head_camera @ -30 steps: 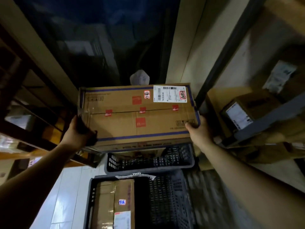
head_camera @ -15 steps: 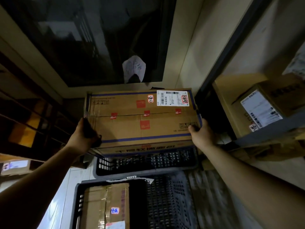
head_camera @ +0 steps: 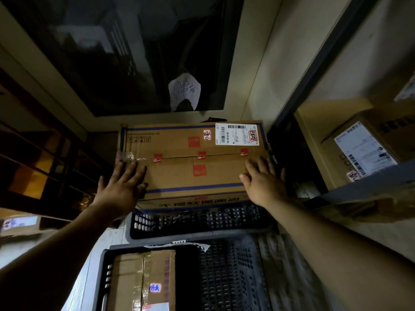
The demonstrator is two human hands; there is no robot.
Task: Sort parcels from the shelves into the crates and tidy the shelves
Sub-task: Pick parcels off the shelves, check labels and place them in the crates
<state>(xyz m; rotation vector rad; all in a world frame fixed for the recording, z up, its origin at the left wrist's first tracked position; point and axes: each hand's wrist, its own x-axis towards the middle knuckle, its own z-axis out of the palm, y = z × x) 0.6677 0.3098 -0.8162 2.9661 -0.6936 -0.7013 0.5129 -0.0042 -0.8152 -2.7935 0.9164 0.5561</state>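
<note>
A wide cardboard box with blue stripes, red squares and a white shipping label rests on the far black crate, against the wall. My left hand lies flat on its top left part with fingers spread. My right hand lies flat on its top right corner, fingers spread too. Neither hand grips the box. The near black crate holds a taped cardboard parcel in its left half.
A grey metal shelf at the right carries a labelled cardboard parcel. Dark wooden shelving stands at the left, with a labelled parcel low down. A dark window with a paper note fills the wall ahead.
The box went down and away from me onto the far crate. Both hands left its side edges and now lie flat on its top.
</note>
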